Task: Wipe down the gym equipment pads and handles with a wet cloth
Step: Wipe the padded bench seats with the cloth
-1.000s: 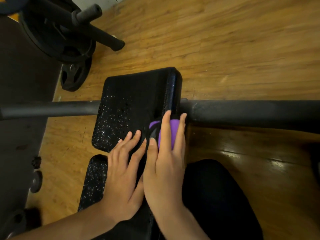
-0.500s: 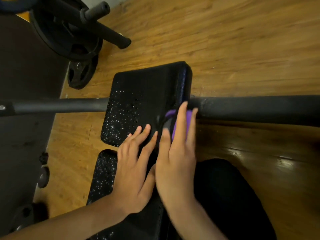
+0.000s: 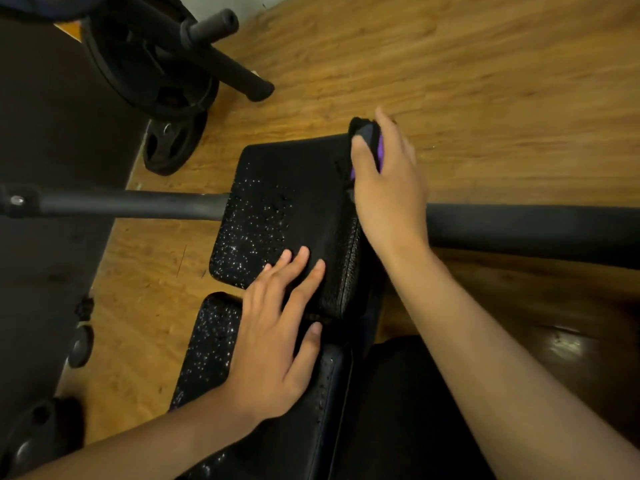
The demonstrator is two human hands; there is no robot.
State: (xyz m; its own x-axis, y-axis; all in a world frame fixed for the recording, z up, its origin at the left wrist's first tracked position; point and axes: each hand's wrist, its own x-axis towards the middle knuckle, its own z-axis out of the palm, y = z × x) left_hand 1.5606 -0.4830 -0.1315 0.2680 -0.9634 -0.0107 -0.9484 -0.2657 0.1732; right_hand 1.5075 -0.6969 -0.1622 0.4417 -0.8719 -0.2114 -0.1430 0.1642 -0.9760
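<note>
1. While the head view looks straight down, the right hand (image 3: 386, 181) reaches to the far right corner of the upper black pad (image 3: 287, 216), its fingers (image 3: 363, 152) clamped on a purple and black cloth (image 3: 370, 140) pressed against that corner.
2. Only a sliver of purple shows between thumb and palm; the rest of the cloth is dark and partly hidden by the hand.
3. At the near end of the same pad, the left hand (image 3: 273, 341) lies flat, palm down, fingers slightly apart and holding nothing; its thumb reaches across the gap to the lower pad (image 3: 207, 348).
4. Both pads are speckled with bright droplets on their left halves, while the right part of the upper pad looks plain and dark.
5. Under the upper pad, a black bar (image 3: 124, 204) runs left to right, coming out thicker on the right side below the right wrist.
6. At the upper left, 2 weight plates (image 3: 156, 74) stand on the wooden floor (image 3: 485, 81) beside a dark mat (image 3: 52, 150), with black sleeved pegs sticking out in front of the larger plate.
7. Near the lower edge, a dark-clothed knee (image 3: 398, 410) sits just right of the lower pad.
</note>
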